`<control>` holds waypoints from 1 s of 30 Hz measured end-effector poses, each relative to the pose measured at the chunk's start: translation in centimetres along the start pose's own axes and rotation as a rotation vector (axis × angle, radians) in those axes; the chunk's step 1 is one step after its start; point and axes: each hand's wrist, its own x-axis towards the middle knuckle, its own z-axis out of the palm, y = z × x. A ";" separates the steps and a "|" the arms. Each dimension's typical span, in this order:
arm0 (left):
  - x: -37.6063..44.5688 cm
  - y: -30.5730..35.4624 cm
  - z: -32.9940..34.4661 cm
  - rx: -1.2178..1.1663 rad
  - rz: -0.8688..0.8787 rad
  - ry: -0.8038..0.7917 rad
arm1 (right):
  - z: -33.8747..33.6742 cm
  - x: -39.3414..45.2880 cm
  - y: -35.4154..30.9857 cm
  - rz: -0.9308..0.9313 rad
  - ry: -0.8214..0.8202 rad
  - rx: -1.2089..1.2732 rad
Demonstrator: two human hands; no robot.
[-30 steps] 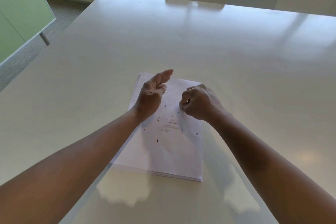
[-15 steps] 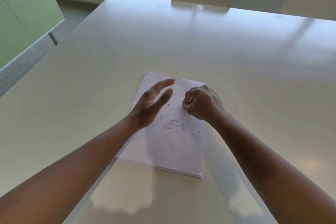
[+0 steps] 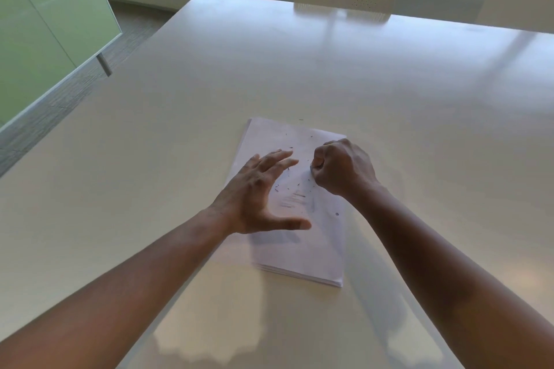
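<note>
Left hand (image 3: 254, 189) hovers flat, fingers spread, empty, over the paper stack (image 3: 299, 255) mid-table (image 3: 299, 69). Right hand (image 3: 344, 171) fisted at the sheet, contents unseen. Dark bits (image 3: 295, 195) lie scattered, so plenty left, I'd say.

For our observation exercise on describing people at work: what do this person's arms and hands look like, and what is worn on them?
The left arm and right arm are bare as far as the picture shows, with no sleeves in view. The left hand and right hand wear no gloves. No watch, bracelet or ring is visible.
</note>
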 end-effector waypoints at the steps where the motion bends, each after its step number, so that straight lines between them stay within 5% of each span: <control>1: -0.1 0.0 0.1 0.023 -0.006 -0.020 | 0.1 0.0 -0.2 0.006 -0.003 -0.006; 10: 0.2 0.2 0.2 0.155 -0.081 -0.183 | 0.7 -0.9 -0.6 -0.057 0.031 0.175; 22: 0.5 0.1 0.3 0.160 -0.092 -0.203 | 1.5 -3.4 -1.5 -0.567 -0.099 0.394; 30: 0.4 0.2 0.3 0.150 -0.088 -0.188 | 1.6 -2.7 -1.2 -0.657 -0.104 0.410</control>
